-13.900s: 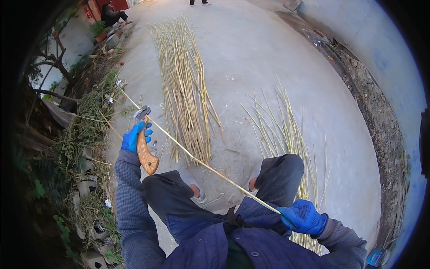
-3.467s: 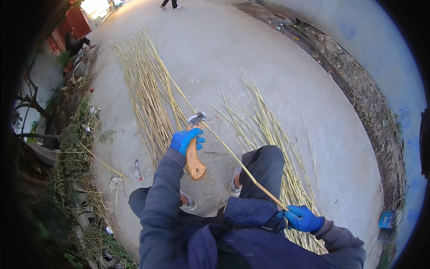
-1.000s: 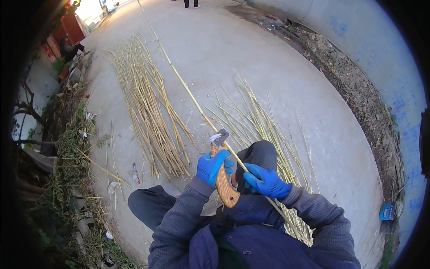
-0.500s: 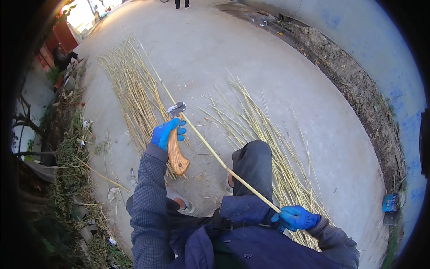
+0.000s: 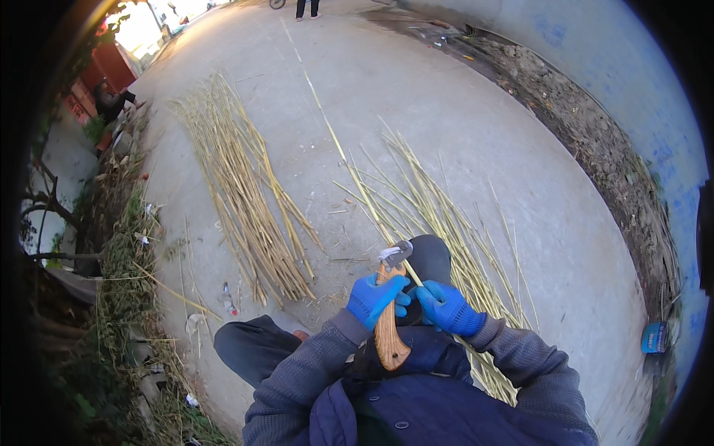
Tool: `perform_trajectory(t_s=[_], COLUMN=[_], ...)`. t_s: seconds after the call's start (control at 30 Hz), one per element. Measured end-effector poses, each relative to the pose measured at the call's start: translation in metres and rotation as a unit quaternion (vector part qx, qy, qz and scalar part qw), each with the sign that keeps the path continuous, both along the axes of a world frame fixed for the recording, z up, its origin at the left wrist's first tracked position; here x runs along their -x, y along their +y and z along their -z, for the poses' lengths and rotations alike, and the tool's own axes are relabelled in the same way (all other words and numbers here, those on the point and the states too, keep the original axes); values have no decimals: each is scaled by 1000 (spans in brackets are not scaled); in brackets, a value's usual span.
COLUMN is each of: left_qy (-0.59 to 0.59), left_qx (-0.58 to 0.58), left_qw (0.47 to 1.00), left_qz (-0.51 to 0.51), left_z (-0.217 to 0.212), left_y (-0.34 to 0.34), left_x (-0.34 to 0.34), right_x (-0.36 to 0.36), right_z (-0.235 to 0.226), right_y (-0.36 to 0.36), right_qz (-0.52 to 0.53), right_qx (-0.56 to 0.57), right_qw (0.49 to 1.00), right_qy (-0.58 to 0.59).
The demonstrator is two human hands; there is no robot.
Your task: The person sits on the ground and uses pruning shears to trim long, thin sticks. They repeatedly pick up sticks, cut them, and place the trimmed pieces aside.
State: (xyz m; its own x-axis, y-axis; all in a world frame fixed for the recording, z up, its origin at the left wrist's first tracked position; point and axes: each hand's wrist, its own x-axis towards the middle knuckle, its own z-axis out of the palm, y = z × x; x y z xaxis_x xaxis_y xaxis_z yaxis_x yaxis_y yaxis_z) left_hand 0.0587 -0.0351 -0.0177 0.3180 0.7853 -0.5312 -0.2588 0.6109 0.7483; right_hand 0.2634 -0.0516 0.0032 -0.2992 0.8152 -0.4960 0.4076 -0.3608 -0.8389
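Observation:
My left hand [image 5: 374, 299], in a blue glove, is closed round a hand tool with a curved wooden handle [image 5: 390, 343] and a small metal head. That metal head sits against a long, thin, pale stalk [image 5: 346, 157]. Just to the right, my blue-gloved right hand [image 5: 449, 307] pinches the near end of the stalk, close to my raised knee. From there the stalk runs away up the concrete. A bundle of yellowish stalks [image 5: 245, 201] lies on the left, and a greener bundle [image 5: 476, 275] lies on the right, partly hidden by my leg and right arm.
Weeds and debris [image 5: 119, 320] line the left edge. A dirt strip [image 5: 573, 126] and a pale blue wall [image 5: 639, 97] bound the right, where a blue container [image 5: 654, 337] stands. One person [image 5: 111, 100] is low at the far left; another person's legs [image 5: 306, 7] show at the top.
My left hand has brought the tool right and nearer to me. My right hand has moved up and left, so both hands are now close together. The stalk has swung rightward and extends farther ahead.

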Motion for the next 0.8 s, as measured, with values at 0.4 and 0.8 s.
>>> perform_trajectory(t_s=[0.4, 0.8], left_qy=[89, 30], left_qx=[-159, -71], left_qw=[949, 987], left_qz=[-257, -144], left_z=[-11, -9], left_y=[157, 64], left_x=[185, 47], right_x=[-109, -17], right_z=[-12, -7], right_y=[-143, -9], right_qz=[-150, -36], right_qx=[12, -54], right_qw=[988, 997], right_qy=[-34, 42])
